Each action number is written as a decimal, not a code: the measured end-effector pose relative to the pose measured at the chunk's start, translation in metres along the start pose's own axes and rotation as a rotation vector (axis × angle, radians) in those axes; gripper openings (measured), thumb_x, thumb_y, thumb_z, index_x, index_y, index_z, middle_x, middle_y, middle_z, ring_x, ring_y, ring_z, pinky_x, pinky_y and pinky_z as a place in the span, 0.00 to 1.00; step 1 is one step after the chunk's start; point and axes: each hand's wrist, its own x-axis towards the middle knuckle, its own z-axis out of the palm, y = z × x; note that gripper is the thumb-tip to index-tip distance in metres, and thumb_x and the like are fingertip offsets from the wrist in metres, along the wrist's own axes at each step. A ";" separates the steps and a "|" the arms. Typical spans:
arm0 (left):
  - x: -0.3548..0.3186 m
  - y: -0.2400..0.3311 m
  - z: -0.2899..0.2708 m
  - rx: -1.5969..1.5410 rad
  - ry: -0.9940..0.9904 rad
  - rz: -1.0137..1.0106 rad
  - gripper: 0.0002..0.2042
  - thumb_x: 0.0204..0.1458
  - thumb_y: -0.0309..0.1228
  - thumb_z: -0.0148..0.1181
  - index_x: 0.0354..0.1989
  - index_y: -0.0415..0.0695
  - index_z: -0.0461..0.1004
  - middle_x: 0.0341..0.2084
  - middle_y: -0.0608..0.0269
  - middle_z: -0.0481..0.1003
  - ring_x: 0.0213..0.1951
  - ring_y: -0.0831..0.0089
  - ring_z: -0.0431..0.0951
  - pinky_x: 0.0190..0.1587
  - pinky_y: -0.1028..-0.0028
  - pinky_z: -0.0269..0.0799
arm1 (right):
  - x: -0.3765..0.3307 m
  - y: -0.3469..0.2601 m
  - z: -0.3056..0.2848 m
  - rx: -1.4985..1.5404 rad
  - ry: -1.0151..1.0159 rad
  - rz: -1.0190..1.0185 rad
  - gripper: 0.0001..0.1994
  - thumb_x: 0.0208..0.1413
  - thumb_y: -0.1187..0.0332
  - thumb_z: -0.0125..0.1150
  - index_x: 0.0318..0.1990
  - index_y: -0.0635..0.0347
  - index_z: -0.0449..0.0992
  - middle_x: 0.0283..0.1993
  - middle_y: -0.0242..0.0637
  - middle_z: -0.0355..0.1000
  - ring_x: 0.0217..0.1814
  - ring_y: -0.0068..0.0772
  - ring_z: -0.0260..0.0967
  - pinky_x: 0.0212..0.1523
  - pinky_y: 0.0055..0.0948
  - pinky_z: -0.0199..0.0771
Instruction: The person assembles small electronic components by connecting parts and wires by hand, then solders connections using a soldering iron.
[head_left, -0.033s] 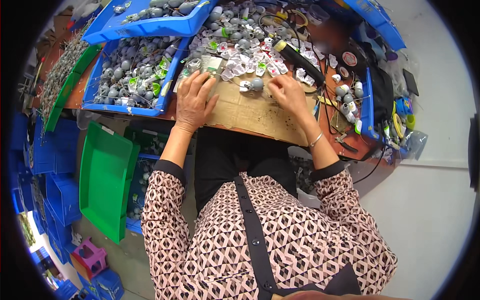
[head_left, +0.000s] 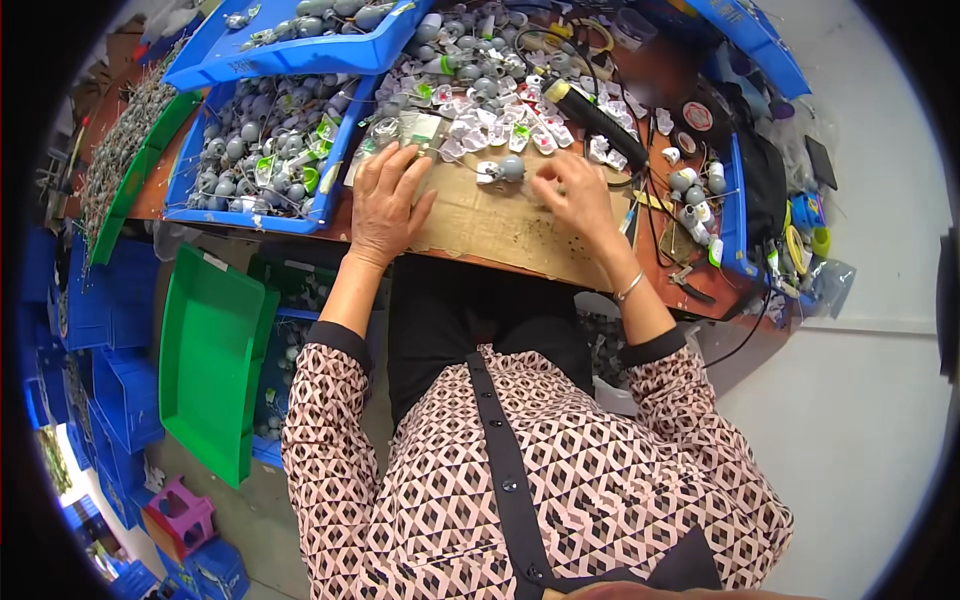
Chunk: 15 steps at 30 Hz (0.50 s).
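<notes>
**2 hands over a cardboard sheet on a crowded desk**

The wooden desk (head_left: 470, 262) is reddish-brown and almost covered. At its left edge sit 2 blue plastic bins (head_left: 215, 215), shallow and rectangular, heaped with small grey rounded parts trailing thin wires. Beside the desk's left corner leans 1 smooth green plastic tray (head_left: 205, 370). A flat, creased sheet of brown cardboard (head_left: 500, 220) lies along the near edge. The left hand (head_left: 385, 205) rests palm down on the cardboard's left part, fingers spread wide and flat, holding nothing. The right hand (head_left: 580, 195) hovers over the cardboard's far edge, fingers curled narrow; whether they pinch anything I cannot tell. Just left of it lies 1 small grey-and-white part (head_left: 503, 170), near a loose pile of similar white pieces toward the far edge.
</notes>
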 end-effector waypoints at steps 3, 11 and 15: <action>0.003 0.006 0.001 0.008 -0.019 0.055 0.22 0.52 0.36 0.66 0.57 0.50 0.73 0.59 0.62 0.70 0.65 0.57 0.65 0.66 0.55 0.58 | -0.015 -0.015 0.000 -0.155 -0.055 -0.027 0.10 0.53 0.58 0.69 0.33 0.53 0.78 0.36 0.34 0.73 0.47 0.39 0.71 0.52 0.41 0.61; 0.029 0.042 0.025 -0.051 -0.064 0.186 0.18 0.51 0.33 0.66 0.52 0.51 0.76 0.56 0.63 0.73 0.64 0.57 0.67 0.65 0.53 0.60 | -0.001 0.028 0.000 -0.033 -0.012 -0.170 0.12 0.60 0.57 0.62 0.39 0.57 0.79 0.39 0.36 0.74 0.48 0.40 0.72 0.53 0.41 0.66; 0.039 0.055 0.039 -0.095 -0.097 0.237 0.16 0.52 0.31 0.65 0.51 0.50 0.77 0.55 0.63 0.74 0.62 0.57 0.68 0.65 0.52 0.60 | -0.001 0.050 -0.048 0.269 0.182 0.101 0.16 0.66 0.59 0.57 0.50 0.62 0.79 0.46 0.41 0.76 0.48 0.42 0.75 0.49 0.36 0.72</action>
